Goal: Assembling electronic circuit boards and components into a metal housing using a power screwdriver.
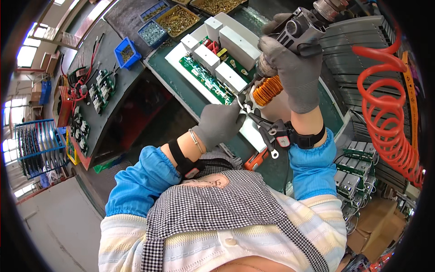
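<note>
My right hand (294, 75), in a grey glove, grips an air screwdriver (302, 31). The tool points down and left, its tip near the edge of the green circuit board (205, 78). My left hand (219, 123), also gloved, has its fingers pinched together on a cable end (241, 100) with a white part, close to that tip. The fingers partly hide the cable end. White heat sink blocks (231, 77) stand on the board. A copper coil (267, 90) sits just below the screwdriver. Black cables run between my wrists, one ending in a ring terminal (274, 154).
Blue bins (153, 33) of small hardware stand at the back. Wired boards (102, 90) lie on the left bench. A coiled red air hose (387, 104) hangs at right, beside stacked assemblies (355, 170). An orange tool (256, 160) lies near my apron.
</note>
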Tool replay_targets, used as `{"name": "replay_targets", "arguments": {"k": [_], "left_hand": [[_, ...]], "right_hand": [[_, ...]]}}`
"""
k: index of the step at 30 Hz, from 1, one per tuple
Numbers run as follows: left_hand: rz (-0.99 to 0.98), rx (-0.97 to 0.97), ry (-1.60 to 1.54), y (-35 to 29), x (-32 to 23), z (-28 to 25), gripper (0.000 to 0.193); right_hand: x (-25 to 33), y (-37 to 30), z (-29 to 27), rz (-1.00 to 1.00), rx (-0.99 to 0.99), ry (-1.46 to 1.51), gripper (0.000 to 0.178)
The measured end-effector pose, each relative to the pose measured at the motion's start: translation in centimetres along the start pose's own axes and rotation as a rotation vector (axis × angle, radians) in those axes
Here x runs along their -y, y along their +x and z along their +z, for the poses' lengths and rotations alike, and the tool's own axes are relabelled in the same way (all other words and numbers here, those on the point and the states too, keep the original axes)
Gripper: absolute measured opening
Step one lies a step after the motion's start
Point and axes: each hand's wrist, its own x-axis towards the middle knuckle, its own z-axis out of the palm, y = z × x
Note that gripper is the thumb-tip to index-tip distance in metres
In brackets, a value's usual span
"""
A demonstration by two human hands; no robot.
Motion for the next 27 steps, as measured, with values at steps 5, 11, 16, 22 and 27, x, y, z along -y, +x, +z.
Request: {"name": "replay_targets", "arguments": {"k": [5,11,16,22,27], "left_hand": [[-0.038,0.170,0.105,0.9,-0.9,-1.4,0.022],[-0.013,0.226,0.113,1.4,-1.2,-2.3,0.026],[-0.063,0.261,0.131,1.4,-1.6,-2.3,0.033],[-0.080,0.309,0.181,1.5,-1.7,-2.4,0.035],[-0.064,0.208,0.167,1.3,-1.7,-2.1,0.025]], "right_hand": [[-0.2,0.0,0.5,0.094,0.091,0.082,0.037],[0.7,0.3,0.7,-0.025,0.126,0.173,0.036],[0.7,1.8,-0.2,-0.292,-0.001,0.253,0.034],[-1.4,2.2,0.6,-0.254,0.049,0.185,0.042],[-2.8,2.6,1.5,-0.229,0.030,0.291,0.032]]}}
